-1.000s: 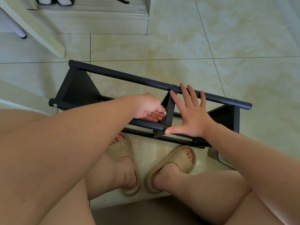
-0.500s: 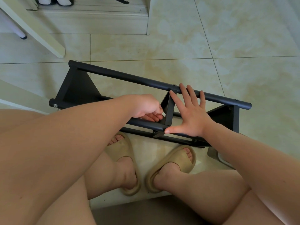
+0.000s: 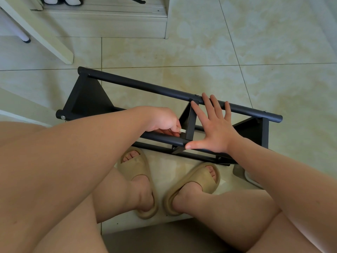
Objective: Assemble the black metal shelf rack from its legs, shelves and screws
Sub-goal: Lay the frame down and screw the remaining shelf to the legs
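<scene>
One change: a small pale piece (image 3: 182,131) now shows pinched in the left hand (image 3: 160,119) at the middle shelf (image 3: 190,121). The right hand (image 3: 217,132) stays spread flat, bracing it. Fastening likely ongoing.

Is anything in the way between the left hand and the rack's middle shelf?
Nothing visible. The left hand pinches a small pale piece, its tip right at the middle shelf, above the near leg. The right hand lies flat on the shelf's other side.

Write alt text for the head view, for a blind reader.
A person's right hand presses flat on a black metal shelf rack lying on the tiled floor; the left hand pinches a small white piece beside the middle shelf.
</scene>
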`<state>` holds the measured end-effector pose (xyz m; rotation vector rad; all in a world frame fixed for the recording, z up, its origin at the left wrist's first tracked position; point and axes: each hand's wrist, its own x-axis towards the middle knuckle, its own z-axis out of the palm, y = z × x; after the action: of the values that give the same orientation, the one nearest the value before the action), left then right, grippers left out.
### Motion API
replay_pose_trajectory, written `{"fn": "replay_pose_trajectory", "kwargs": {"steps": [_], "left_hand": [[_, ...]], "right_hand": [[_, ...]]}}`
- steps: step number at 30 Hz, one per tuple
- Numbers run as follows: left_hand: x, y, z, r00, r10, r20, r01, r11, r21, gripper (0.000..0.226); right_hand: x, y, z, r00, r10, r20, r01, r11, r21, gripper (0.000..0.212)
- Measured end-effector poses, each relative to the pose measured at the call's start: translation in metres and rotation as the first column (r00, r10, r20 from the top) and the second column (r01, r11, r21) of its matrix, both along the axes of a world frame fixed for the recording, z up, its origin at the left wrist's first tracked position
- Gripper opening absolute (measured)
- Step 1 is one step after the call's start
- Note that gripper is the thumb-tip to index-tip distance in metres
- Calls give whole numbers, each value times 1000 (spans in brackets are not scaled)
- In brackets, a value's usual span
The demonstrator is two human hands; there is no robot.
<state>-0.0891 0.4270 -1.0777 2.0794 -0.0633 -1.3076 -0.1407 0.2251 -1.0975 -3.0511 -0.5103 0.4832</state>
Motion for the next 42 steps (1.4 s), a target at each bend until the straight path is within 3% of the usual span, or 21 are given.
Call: {"fn": "replay_pose_trajectory", "kwargs": {"steps": [7,11,17,22,28,30,33,36,42], "left_hand": [[1,1,-2,989,-133,68,128,989,80,8],[0,1,-1,977,-201,71,193,976,103,24],[2,3,0,967,-243,79,234,967,104,27],[6,9,1,910,-354,216,330,934,138,22],[11,4,-3,885,-338,319,322,941,105,14],[12,0,-3,909,-286,302,279,958,66,23],[10,-5,-8,995,13,98,-5,997,-79,13],[5,-9,-12,966,239,-95,-249,962,-108,6],[4,-10,-12,951,306,-35,-308,940,-150,19]], "right_hand": [[0,0,0,1000,2,7,-2,1000,-3,129],[-1,0,0,1000,0,5,0,1000,6,130],[-1,0,1,1000,1,7,-1,1000,3,131],[-1,0,1,1000,1,3,-1,1000,2,129],[-1,0,1,1000,-2,5,2,1000,6,130],[-1,0,1,1000,1,6,-1,1000,5,130],[-1,0,1,1000,4,6,-4,1000,2,130],[-1,0,1,1000,-1,4,1,1000,4,131],[-1,1,2,1000,-3,-2,3,1000,-5,131]]}}
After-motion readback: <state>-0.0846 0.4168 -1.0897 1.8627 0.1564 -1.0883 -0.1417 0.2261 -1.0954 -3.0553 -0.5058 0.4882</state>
